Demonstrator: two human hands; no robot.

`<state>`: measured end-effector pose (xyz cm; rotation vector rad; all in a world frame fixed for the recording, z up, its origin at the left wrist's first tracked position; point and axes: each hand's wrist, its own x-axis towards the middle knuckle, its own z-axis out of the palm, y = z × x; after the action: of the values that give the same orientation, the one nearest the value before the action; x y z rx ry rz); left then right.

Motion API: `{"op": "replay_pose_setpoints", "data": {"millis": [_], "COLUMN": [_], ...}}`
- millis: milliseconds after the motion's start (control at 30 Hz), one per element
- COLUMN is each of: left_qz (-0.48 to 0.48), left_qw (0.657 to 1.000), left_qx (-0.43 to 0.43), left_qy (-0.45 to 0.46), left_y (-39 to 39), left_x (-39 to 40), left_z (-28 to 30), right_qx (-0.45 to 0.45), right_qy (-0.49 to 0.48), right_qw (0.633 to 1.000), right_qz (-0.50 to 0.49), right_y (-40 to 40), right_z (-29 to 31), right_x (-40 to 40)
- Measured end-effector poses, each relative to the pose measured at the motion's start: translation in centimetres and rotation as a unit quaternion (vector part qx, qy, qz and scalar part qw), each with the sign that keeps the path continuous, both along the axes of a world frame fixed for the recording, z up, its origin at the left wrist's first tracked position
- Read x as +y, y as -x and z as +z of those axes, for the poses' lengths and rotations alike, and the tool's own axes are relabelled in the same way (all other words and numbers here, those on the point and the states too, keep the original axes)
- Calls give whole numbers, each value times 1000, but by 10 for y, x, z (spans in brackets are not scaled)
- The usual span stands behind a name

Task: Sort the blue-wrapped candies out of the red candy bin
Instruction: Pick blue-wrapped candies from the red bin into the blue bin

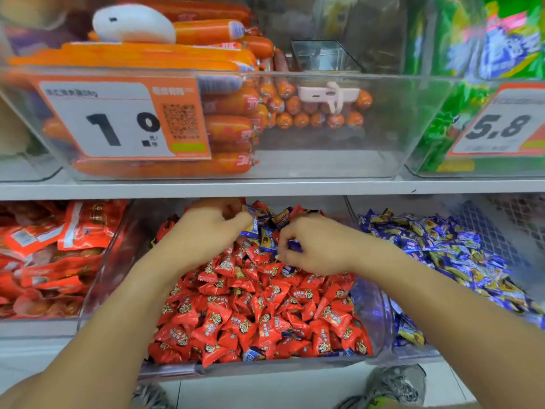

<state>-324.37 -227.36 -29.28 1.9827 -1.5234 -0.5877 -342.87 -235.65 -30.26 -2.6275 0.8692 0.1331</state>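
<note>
Over the back of the red candy bin [380,317], the left hand [206,231] pinches a blue candy [250,221] with curled fingers. Just beside it, the right hand [312,246] pinches another blue candy [295,245]. More blue candies [267,231] lie between the hands, on top of the red candies [253,314]. Next door on the right sits the bin of blue candies [448,252].
</note>
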Motion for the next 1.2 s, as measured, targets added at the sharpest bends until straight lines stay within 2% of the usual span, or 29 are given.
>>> {"op": "replay_pose_setpoints", "data": {"millis": [133, 233, 400, 467, 567, 733, 800, 867, 933, 1000, 1100, 1200], "left_qz": [-2, 30, 59, 38, -13, -38, -34, -12, 6, 23, 42, 43], "left_qw": [999, 998, 995, 991, 977, 967, 968, 977, 985, 990, 987, 982], "left_qx": [-2, -34, -73, -125, -196, -219, -221, -186, -156, -135, -152, -184], "left_qy": [-55, -51, -33, -29, -81, -123, -115, -102, -77, -36, 16, 27], "left_y": [-9, -22, -36, -43, -48, -44, -45, -49, -56, -62, -63, -56], "left_x": [-2, 0, 6, 6, 5, 6, 5, 9, 15, 21, 21, 14], "left_z": [3, 3, -1, -4, -7, -6, -8, -7, -5, -3, -3, -8], "right_qx": [-14, -34, 69, 63, 35, -17, -38, -44, -51, -96, -164, -154], "right_qy": [33, 45, 38, 44, 48, 51, 51, 45, 36, 44, 8, -40], "right_qw": [999, 998, 997, 997, 998, 998, 997, 996, 997, 994, 986, 983], "right_qz": [-38, -40, 22, 21, 25, 22, 43, 59, 45, 18, -38, -89], "right_y": [-3, -16, -37, -38, -33, -28, -31, -32, -31, -29, -31, -43], "right_z": [6, 1, -11, -12, -14, -16, -16, -18, -17, -14, -6, 3], "right_x": [-7, -13, -14, -17, -18, -15, -13, -12, -10, -10, -9, -8]}}
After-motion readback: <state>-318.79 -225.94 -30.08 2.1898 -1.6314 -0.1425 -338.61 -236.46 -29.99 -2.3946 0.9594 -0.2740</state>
